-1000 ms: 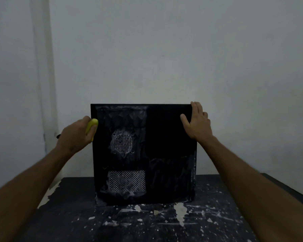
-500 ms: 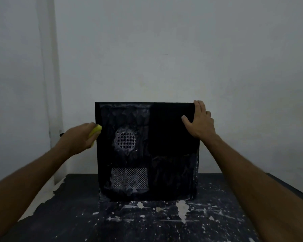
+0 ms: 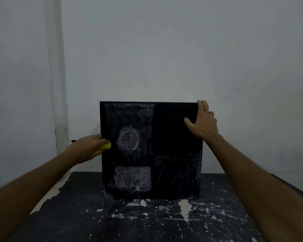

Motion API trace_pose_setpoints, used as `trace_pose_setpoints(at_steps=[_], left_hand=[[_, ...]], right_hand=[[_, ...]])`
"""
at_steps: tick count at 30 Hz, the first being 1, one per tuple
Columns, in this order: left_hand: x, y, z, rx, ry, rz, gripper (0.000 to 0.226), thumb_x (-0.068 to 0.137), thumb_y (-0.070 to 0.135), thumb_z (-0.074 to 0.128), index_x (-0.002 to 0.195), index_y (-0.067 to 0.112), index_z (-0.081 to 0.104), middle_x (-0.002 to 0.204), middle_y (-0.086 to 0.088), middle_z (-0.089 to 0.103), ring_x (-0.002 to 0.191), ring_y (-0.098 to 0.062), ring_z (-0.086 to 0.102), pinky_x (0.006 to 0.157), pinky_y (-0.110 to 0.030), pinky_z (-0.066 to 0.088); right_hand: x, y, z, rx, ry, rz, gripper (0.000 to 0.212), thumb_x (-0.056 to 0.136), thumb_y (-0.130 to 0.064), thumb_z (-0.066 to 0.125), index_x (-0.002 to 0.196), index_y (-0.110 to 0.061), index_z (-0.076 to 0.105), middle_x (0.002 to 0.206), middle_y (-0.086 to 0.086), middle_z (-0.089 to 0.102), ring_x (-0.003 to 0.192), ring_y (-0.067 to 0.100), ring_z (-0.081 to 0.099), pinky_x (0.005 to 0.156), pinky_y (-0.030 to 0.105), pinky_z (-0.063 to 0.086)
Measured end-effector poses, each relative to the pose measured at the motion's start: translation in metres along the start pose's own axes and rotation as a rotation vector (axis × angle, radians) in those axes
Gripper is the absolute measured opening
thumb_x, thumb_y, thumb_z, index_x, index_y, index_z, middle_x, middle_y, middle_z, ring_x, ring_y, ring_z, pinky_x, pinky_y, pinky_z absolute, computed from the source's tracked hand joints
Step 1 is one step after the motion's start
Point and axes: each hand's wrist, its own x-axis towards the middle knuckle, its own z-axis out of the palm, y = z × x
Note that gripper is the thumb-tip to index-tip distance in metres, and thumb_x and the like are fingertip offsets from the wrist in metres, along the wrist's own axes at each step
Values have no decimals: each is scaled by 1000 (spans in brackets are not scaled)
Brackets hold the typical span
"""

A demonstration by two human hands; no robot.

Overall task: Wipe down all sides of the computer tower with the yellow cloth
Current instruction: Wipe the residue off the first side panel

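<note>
Right now I have the computer tower standing upright on the worktop, side panel facing me. My left hand grips the yellow cloth against the tower's left edge, halfway up; my right hand lies flat, fingers extended, steadying the top right corner. I judge the left side is being wiped; next, firm strokes down to the base.

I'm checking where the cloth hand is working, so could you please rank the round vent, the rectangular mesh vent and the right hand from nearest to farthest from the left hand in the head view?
From the left hand, which grips the yellow cloth:
1. Round vent, just right of it on the computer tower.
2. Rectangular mesh vent, lower right.
3. Right hand, at the tower's upper right corner.
</note>
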Motion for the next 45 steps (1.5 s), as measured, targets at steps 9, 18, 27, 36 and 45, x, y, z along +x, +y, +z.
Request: trace_pose_setpoints(at_steps=[9,18,27,36,45], left_hand=[[-7,8,10,-36,-13,-42,36,99,44,56,116,13,62,104,-5,64,85,-24,65,67,-33,52],[-2,14,10,-25,-9,-61,41,95,48,51,110,13,67,97,-3,64,80,-24,65,63,-35,54],[-2,22,34,-125,86,-162,48,95,57,44,105,16,68,90,1,58,74,-21,61,62,-35,53],[5,31,37,-50,72,-36,45,94,53,49,108,17,71,90,1,59,73,-22,64,58,-30,49],[21,51,35,41,65,68,32,92,46,64,106,18,72,94,-3,67,77,-24,69,59,-31,51]], right_hand=[[0,0,-1,26,-7,11,91,92,-57,56,161,-19,10,169,1,7,135,44,36,106,58,37],[-1,-1,0,23,-1,15,90,92,-57,55,160,-20,11,169,0,7,135,44,36,106,59,36],[0,0,-1,18,-9,13,89,91,-58,54,160,-21,11,168,-2,7,135,44,36,107,59,37],[-1,-1,1,23,-4,20,91,91,-58,55,161,-20,10,169,0,6,136,44,36,107,59,36],[-1,0,0,5,2,13,91,90,-59,55,160,-20,12,168,-1,8,133,45,37,106,59,38]])
